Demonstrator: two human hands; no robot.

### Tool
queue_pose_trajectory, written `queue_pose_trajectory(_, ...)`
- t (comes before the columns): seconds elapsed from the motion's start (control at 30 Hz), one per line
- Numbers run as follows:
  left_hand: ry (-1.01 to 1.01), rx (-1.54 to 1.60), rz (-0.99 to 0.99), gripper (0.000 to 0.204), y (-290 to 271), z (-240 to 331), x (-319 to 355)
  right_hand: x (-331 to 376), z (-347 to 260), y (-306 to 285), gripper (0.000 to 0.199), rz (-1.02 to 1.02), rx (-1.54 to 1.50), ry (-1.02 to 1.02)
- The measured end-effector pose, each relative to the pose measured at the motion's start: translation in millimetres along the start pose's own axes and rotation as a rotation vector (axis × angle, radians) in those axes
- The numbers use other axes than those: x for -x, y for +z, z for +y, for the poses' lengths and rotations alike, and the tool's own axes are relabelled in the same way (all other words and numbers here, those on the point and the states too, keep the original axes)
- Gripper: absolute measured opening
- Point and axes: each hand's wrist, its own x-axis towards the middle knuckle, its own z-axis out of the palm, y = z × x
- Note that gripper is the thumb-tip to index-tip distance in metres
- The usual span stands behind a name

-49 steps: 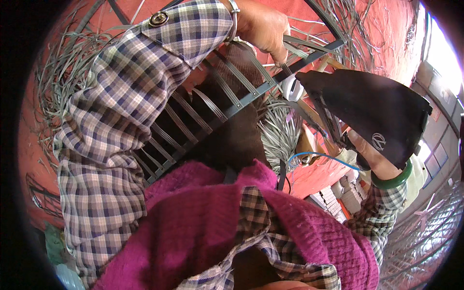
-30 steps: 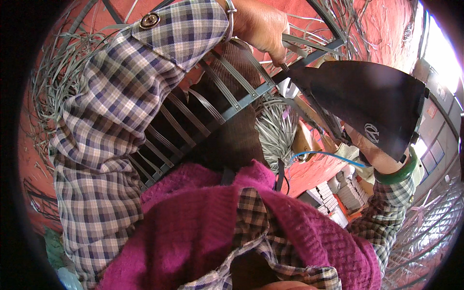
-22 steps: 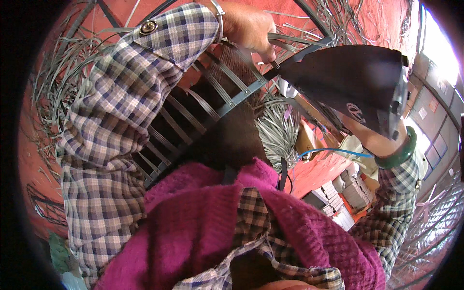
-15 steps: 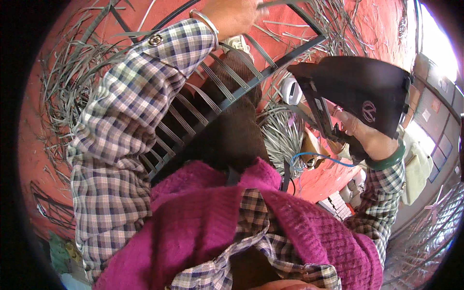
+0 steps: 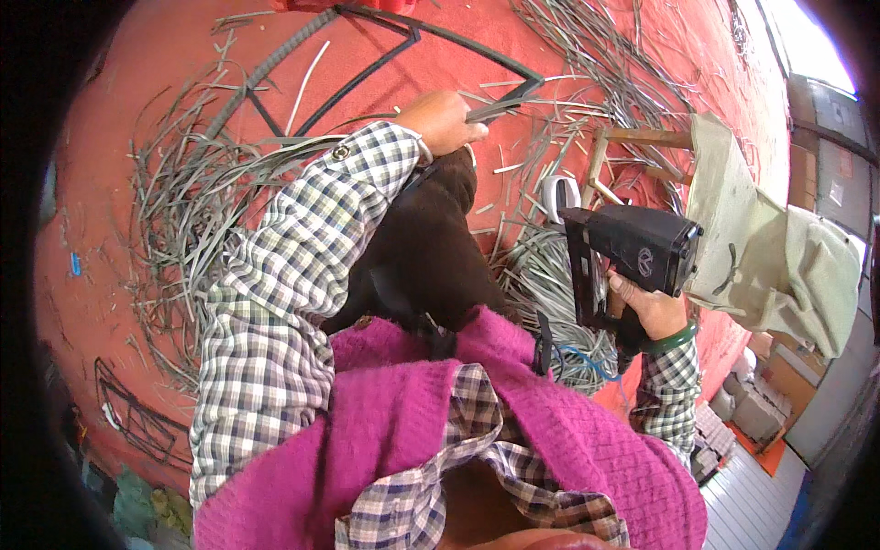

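Black nail gun (image 5: 632,252), held upright at the right; dark metal strip (image 5: 500,105) gripped above red floor (image 5: 137,110).

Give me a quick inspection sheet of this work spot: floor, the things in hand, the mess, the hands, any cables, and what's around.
Surface: red floor, seen from above.
Job's things: black frame of dark bars on the floor; black nail gun.
Clutter: grey strips scattered and heaped; another bundle beside the knee.
Hands: left hand has its grip on a frame bar; right hand grips the gun's handle.
Cables: blue hose below the gun.
Surroundings: wooden stool, beige cloth, stacked boxes.
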Motion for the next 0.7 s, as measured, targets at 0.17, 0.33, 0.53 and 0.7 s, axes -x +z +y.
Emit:
queue_pose_trajectory(0.17, 0.050, -0.029, -0.095, 0.034, 2.5, 6.2, 20.7, 7.5, 50.0, 5.7, 0.018, 0.025, -0.487, 0.087)
queue_pose_trajectory(0.33, -0.083, 0.019, -0.146, 0.036, 13.0, -3.9, 26.2, 7.9, 83.0, 20.2, 0.018, 0.103, -0.670, 0.121)
queue_pose_trajectory(0.53, -0.046, 0.000, -0.121, 0.032, 22.4, -1.3, 20.4, 5.6, 92.8, 30.7, 0.016, 0.141, -0.597, 0.140)
queue_pose_trajectory(0.7, -0.045, 0.368, 0.045, 0.034, 6.2, -1.0, 15.6, 6.5, 84.7, 34.0, 0.013, 0.165, -0.550, 0.099)
